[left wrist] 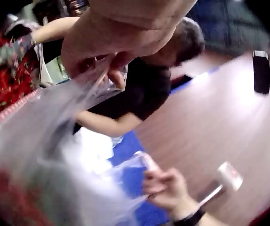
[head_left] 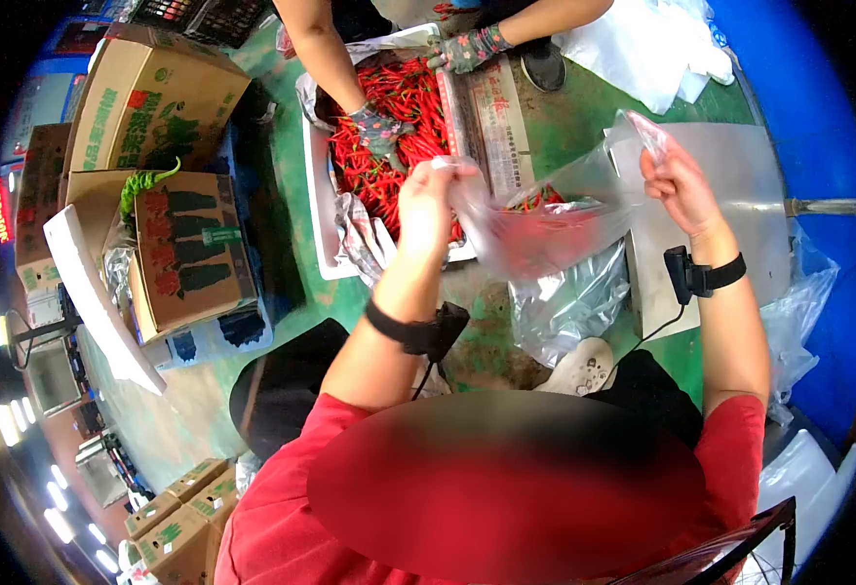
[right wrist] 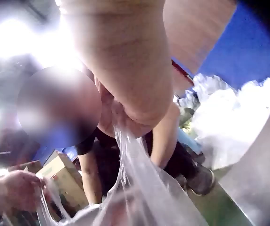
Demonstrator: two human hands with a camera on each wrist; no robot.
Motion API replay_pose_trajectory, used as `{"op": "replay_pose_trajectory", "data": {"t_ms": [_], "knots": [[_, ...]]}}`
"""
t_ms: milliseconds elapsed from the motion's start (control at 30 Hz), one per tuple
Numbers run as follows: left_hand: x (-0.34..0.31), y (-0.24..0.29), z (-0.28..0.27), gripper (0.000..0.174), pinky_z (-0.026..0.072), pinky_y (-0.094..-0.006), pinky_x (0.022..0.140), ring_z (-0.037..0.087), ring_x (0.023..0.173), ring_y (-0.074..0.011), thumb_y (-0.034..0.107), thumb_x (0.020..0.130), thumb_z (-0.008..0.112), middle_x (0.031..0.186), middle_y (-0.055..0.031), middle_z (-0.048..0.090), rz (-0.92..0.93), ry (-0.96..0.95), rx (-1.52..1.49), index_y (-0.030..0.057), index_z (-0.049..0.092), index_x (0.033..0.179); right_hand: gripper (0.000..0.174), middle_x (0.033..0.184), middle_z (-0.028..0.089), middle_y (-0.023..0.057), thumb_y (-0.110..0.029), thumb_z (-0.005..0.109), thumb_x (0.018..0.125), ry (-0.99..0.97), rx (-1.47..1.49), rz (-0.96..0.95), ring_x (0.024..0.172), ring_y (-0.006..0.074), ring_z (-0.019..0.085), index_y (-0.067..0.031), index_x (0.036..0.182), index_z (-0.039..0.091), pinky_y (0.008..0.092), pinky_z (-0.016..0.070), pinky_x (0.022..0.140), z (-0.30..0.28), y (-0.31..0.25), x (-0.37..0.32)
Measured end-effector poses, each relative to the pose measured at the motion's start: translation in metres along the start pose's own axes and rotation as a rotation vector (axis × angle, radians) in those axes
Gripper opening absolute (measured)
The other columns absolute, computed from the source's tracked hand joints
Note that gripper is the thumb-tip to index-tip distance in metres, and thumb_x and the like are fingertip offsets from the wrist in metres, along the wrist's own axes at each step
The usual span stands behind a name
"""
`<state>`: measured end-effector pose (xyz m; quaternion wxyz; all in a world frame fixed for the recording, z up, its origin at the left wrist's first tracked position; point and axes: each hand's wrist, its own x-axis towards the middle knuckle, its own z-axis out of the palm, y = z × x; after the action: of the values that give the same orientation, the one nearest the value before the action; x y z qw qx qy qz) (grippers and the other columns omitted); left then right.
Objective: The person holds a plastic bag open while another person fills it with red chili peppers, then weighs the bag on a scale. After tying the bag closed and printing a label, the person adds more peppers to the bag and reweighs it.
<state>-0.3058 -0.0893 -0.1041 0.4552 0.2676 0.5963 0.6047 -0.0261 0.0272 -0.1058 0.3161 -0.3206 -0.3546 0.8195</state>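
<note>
A clear plastic bag (head_left: pixel 545 239) is stretched between my two raised hands. My left hand (head_left: pixel 426 200) pinches one side of its mouth, and the gathered film shows below the fingers in the left wrist view. The opposite side is gripped by my right hand (head_left: pixel 681 185), with film (right wrist: pixel 135 165) hanging in folds from it in the right wrist view. Red chili peppers (left wrist: pixel 12 202) show through the lower part of the bag. Just beyond my left hand stands a white box (head_left: pixel 321 210) full of red chilies (head_left: pixel 389 97).
Across from me, another person's gloved hand (head_left: pixel 379 132) reaches into the chilies; the other glove (head_left: pixel 469 51) is at the box's rim. Cardboard boxes (head_left: pixel 189 253) stand left. A metal surface (head_left: pixel 730 175) lies at right, with plastic sheeting (head_left: pixel 642 49) behind and more film (head_left: pixel 574 317) below the bag.
</note>
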Motion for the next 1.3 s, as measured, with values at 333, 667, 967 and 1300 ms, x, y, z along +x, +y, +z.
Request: {"op": "replay_pose_trajectory", "data": {"t_ms": [333,667,967,1300], "knots": [[0.016,0.0,-0.049,0.02,0.0303,-0.0234,0.049,0.026,0.045,-0.009,0.011,0.078,0.041,0.051,0.0037,0.026,-0.33,-0.045,-0.452,-0.0006,0.05,0.091,0.078,0.075,0.044,-0.0005,-0.01,0.054,0.074,-0.012,-0.541,-0.031,0.053,0.0032,0.031,-0.0237,0.136,0.009,0.0155,0.0233,0.041,0.036,-0.001,-0.019],[0.016,-0.029,-0.065,0.005,0.0389,-0.0241,0.057,0.025,0.044,-0.0094,0.007,0.073,0.038,0.052,0.003,0.024,-0.379,-0.031,-0.824,0.0057,0.043,0.071,0.043,0.06,0.039,-0.005,-0.019,0.053,0.08,0.138,-0.156,0.197,0.046,0.0022,0.028,-0.0116,0.121,0.041,0.0161,0.0197,0.04,-0.025,0.015,-0.006],[0.013,-0.051,-0.065,0.06,0.0227,-0.0208,0.039,0.025,0.044,-0.0082,0.002,0.076,0.034,0.054,0.0023,0.024,-0.333,-0.084,-0.709,0.022,0.017,0.13,0.066,0.067,0.04,-0.0007,-0.018,0.053,0.081,0.145,-0.318,0.109,0.047,0.0019,0.025,-0.022,0.135,0.014,0.0157,0.0191,0.041,0.012,0.008,-0.012],[0.012,-0.047,-0.061,0.063,0.0229,-0.0195,0.038,0.027,0.044,-0.0078,0.002,0.076,0.035,0.054,0.0015,0.028,-0.304,-0.126,-0.629,0.025,0.016,0.131,0.07,0.067,0.04,-0.0008,-0.016,0.055,0.08,0.153,-0.335,0.087,0.045,0.0019,0.025,-0.02,0.135,0.012,0.0155,0.018,0.039,0.015,0.007,-0.011]]}}
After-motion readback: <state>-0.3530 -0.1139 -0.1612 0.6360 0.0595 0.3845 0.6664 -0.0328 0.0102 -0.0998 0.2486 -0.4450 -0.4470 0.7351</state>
